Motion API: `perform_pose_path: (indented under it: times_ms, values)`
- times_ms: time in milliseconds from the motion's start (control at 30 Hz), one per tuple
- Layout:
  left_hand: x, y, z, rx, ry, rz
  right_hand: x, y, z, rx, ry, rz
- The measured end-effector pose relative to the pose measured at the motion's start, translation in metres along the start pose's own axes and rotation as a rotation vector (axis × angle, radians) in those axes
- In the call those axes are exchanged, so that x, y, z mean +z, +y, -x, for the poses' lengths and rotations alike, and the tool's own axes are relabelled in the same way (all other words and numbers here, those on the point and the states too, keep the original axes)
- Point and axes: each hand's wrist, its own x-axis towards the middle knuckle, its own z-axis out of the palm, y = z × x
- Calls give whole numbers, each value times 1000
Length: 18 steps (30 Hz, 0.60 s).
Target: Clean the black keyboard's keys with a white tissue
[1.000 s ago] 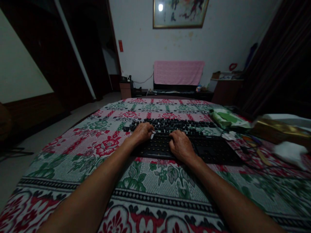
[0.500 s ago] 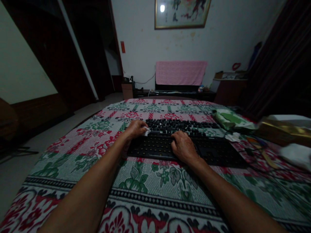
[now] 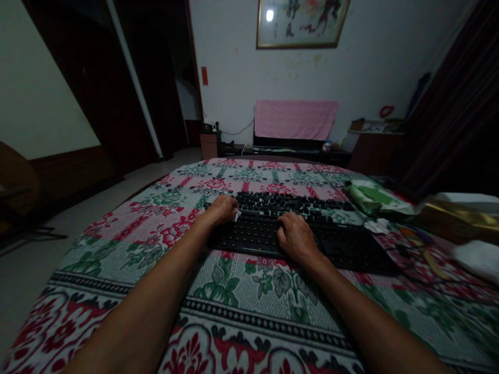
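Observation:
A black keyboard (image 3: 249,236) with its keycaps off lies on the patterned tablecloth, small round spots showing across its bare plate. My left hand (image 3: 223,209) is closed on a crumpled white tissue (image 3: 237,214) at the keyboard's far left edge. Over the middle of the keyboard, my right hand (image 3: 297,236) rests with its fingers curled towards the far edge, gripping it; the fingertips are partly hidden. Just behind the keyboard, many loose black keycaps (image 3: 288,201) are spread in a long band.
To the right are a green-and-white wipes pack (image 3: 376,197), a crumpled tissue (image 3: 377,226), a gold box (image 3: 456,215), a white bundle (image 3: 477,258) and dark cables with tools. The floral tablecloth (image 3: 249,296) covers the table. A pink cloth (image 3: 296,119) hangs at the far wall.
The view has shifted slightly left, so things sit a little further right. My left hand has moved slightly with the tissue along the keyboard's far edge; my right hand stays on the keyboard.

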Motion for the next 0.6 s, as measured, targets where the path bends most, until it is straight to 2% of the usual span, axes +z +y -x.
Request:
perform_pose_path:
  times_ms: [200,367,500,600]
  values:
    - [-16,14,-2,-19,-141,-131,-3,-2,0,9,-17,11]
    - [-28,24,-6,-30,-205,-158,-3,-2,1,4,-20,-3]
    - [-23,27,-22,-19,-228,-170,0,-1,0,7,-3,-16]
    - [-14,28,-32,19,-179,-118,-2,-1,2,31,-4,-18]
